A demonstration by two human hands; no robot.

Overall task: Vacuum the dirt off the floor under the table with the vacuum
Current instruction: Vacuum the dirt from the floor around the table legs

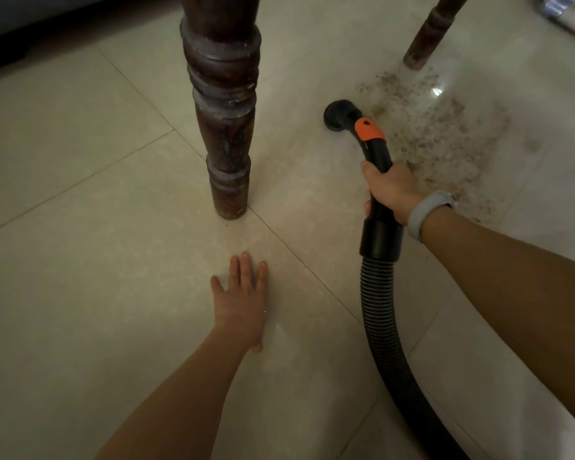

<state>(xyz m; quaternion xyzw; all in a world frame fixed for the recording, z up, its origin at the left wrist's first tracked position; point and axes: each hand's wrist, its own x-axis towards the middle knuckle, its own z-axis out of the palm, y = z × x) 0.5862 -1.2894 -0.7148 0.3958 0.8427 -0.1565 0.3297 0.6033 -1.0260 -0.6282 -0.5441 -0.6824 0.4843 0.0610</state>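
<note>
The right hand [390,190] gripped the vacuum hose [379,227] at centre right, its nozzle [341,114] just left of the dirt [439,134] spread at upper right, seemingly mostly uncollected; the left hand [241,300] lay flat, fingers straight, on the floor [80,260] below the worktop leg [223,111].

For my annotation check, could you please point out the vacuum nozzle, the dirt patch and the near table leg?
vacuum nozzle [339,116]: head view, on its black round mouth.
dirt patch [445,137]: head view, mid-scatter on the tile.
near table leg [224,127]: head view, on its turned middle.
</note>
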